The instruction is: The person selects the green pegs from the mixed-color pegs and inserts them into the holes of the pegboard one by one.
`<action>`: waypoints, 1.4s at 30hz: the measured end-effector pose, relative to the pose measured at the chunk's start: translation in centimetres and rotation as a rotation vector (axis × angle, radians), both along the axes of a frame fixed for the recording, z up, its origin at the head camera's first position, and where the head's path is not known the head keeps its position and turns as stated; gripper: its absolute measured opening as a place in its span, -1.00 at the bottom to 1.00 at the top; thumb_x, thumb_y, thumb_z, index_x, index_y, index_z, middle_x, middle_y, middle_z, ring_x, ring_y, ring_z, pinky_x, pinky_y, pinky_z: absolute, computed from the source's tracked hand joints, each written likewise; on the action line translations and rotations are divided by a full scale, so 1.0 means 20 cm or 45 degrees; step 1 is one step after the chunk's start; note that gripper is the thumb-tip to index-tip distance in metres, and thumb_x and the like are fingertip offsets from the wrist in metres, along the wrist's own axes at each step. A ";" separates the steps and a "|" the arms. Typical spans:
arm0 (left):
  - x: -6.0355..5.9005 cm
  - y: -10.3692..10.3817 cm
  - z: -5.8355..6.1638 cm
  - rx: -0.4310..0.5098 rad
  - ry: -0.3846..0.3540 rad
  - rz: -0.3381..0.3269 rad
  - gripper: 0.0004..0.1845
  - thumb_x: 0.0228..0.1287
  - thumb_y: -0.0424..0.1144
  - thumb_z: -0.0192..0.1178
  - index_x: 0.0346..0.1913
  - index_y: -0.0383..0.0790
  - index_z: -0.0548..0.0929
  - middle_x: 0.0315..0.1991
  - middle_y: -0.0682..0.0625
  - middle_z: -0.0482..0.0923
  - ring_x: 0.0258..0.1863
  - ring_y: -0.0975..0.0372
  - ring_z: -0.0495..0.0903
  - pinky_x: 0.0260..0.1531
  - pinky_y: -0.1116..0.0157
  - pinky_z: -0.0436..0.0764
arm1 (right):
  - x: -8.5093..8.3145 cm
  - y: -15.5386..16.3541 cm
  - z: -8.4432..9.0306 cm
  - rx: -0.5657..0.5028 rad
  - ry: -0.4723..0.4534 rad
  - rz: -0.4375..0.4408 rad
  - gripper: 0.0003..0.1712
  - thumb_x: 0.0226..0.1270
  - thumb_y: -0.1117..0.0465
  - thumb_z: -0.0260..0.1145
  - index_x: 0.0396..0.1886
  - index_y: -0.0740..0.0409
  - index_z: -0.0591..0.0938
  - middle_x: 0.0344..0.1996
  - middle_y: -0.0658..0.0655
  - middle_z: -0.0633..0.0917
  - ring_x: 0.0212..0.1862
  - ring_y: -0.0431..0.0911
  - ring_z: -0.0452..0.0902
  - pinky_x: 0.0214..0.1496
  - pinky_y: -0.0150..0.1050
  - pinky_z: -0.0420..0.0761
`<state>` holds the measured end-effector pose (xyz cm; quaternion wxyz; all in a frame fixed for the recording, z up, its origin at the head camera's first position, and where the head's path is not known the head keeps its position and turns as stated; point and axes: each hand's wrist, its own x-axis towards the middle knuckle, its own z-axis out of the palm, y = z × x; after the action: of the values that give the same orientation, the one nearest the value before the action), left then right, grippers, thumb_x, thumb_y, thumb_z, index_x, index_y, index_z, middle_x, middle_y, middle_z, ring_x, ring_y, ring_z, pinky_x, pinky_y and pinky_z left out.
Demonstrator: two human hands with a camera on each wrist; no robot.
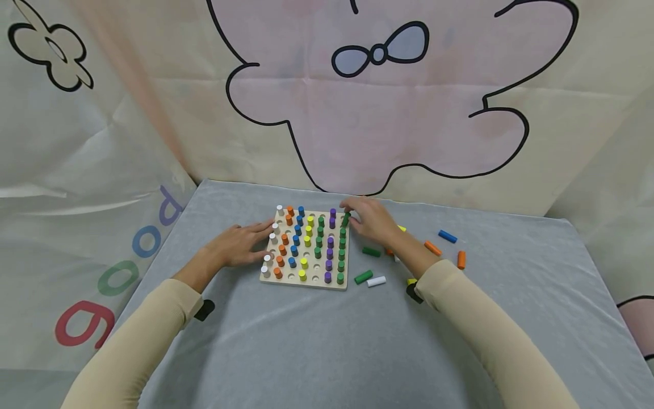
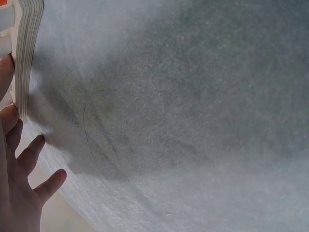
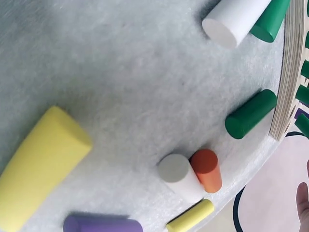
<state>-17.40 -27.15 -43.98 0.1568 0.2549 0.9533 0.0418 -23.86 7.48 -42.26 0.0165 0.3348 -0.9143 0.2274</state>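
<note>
A wooden pegboard (image 1: 306, 283) bears rows of white, orange, blue, yellow, green and purple pegs. At its left edge my left hand (image 1: 239, 244) rests with fingers stretched out, thumb and fingertips at the white pegs. In the left wrist view, fingers of the left hand (image 2: 21, 188) spread beside the board's layered edge (image 2: 26, 63). Over the far right corner, my right hand (image 1: 375, 220) pinches a green peg (image 1: 346, 219), which leans at the top of the green column. That tilted green peg (image 3: 302, 124) shows at the right wrist view's edge, with only part of the hand visible.
Loose pegs lie right of the board: green (image 1: 364, 277), white (image 1: 377, 282), blue (image 1: 447, 236) and orange (image 1: 462, 260). Nearer the right wrist camera are a yellow peg (image 3: 46, 166) and a purple peg (image 3: 102, 224). A grey cloth (image 1: 306, 341) covers the table.
</note>
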 end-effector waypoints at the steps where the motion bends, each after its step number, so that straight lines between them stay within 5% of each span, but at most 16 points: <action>1: 0.00 0.00 0.00 0.002 -0.001 0.002 -0.19 0.43 0.18 0.05 0.55 -0.22 0.15 0.59 -0.09 -0.01 0.44 -0.04 0.26 0.19 -0.22 0.37 | 0.00 0.00 0.00 0.000 0.000 0.002 -0.61 0.30 0.38 0.35 0.13 0.21 0.62 -0.08 0.14 0.73 0.05 0.03 0.59 0.16 -0.04 0.54; 31: 0.00 0.00 -0.01 0.005 0.006 -0.008 -0.19 0.43 0.20 0.02 0.55 -0.22 0.16 0.59 -0.08 -0.01 0.44 -0.03 0.27 0.19 -0.21 0.38 | 0.01 -0.03 -0.05 0.021 -0.002 0.029 -0.59 0.31 0.39 0.34 0.16 0.20 0.62 -0.08 0.11 0.73 0.06 0.04 0.57 0.19 -0.01 0.50; 42: 0.00 0.00 -0.01 -0.002 -0.020 0.009 -0.18 0.43 0.21 0.01 0.56 -0.20 0.15 0.59 -0.07 -0.03 0.45 -0.03 0.26 0.20 -0.22 0.36 | 0.02 -0.04 -0.08 -0.011 -0.165 -0.049 -0.56 0.36 0.39 0.28 0.21 0.12 0.58 -0.04 0.10 0.71 0.10 0.03 0.58 0.22 -0.01 0.49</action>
<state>-17.44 -27.16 -44.15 0.1642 0.2510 0.9530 0.0435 -23.45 6.63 -43.92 -0.0369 0.3019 -0.9187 0.2521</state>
